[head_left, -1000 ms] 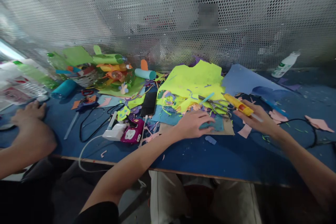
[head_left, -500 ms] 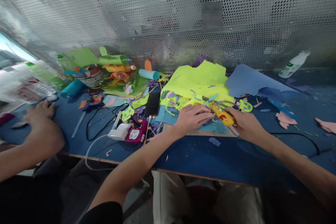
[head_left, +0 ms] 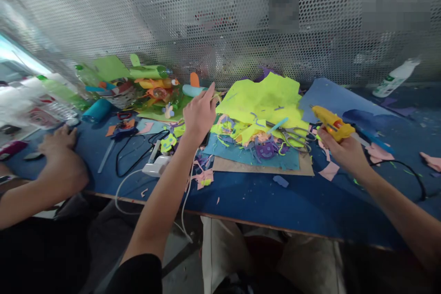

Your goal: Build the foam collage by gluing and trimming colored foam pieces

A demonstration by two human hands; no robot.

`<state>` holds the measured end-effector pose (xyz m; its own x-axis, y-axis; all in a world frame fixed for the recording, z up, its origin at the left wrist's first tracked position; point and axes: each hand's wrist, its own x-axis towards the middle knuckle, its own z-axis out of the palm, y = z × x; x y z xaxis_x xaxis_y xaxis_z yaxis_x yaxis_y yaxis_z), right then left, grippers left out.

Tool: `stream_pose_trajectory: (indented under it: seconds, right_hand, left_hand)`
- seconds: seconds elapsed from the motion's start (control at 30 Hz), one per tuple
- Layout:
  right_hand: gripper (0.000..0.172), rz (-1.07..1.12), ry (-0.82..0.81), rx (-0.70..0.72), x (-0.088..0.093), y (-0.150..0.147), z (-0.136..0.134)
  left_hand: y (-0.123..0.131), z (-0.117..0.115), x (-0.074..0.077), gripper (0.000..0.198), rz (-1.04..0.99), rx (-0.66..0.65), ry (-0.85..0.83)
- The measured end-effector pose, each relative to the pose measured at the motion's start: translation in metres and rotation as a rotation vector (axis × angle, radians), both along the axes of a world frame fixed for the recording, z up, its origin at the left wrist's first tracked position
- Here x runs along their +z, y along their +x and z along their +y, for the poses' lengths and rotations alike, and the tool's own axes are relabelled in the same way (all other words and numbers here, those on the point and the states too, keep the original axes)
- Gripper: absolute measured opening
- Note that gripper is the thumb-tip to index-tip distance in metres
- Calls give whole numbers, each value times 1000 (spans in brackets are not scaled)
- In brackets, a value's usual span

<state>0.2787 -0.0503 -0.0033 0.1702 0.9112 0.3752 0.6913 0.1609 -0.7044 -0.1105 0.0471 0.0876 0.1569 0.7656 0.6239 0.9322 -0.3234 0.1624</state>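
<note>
My right hand point(head_left: 344, 147) grips a yellow glue gun point(head_left: 332, 123), held above the right part of the table with its nozzle toward the upper left. My left hand point(head_left: 200, 112) reaches over the back middle, close to a light blue paper roll point(head_left: 193, 90). Its visible fingers are stretched forward; the rest are hidden behind the hand. Between the hands, a large yellow-green sheet point(head_left: 262, 101) lies over scraps. Scissors point(head_left: 296, 137) and a purple cut-out point(head_left: 265, 149) lie in front of it, on blue sheet point(head_left: 220, 149).
At left, another person's hand point(head_left: 60, 140) rests on the table. A white adapter point(head_left: 156, 165) with a cable lies near the front edge. Plastic bottles point(head_left: 62, 94) and a basket point(head_left: 119, 96) stand at back left. A white bottle point(head_left: 396, 78) stands at back right, near a blue sheet point(head_left: 330, 96).
My left hand has moved left and forward, away from the middle pile. My right hand has lifted the glue gun to the right. The purple cut-out has come into view between them.
</note>
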Motion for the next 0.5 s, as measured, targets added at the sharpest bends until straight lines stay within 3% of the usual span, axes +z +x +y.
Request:
stream_pose_trajectory:
  seconds: [0.07, 0.17, 0.3, 0.4, 0.5]
  right_hand:
    - [31, 20, 51, 15, 1, -4, -1]
    - [34, 64, 60, 75, -1, -10, -2]
    - [36, 11, 37, 86, -5, -5, -3]
    - [37, -46, 30, 197, -6, 6, -4]
    - [41, 60, 5, 301, -5, 15, -5]
  left_hand:
    - [-7, -1, 0, 25, 117, 36, -96]
    - [-5, -10, 0, 17, 186, 25, -81]
    - [15, -27, 4, 21, 173, -99, -107]
    - [42, -44, -5, 26, 218, -458, -291]
    - [71, -63, -33, 32, 323, -904, -377]
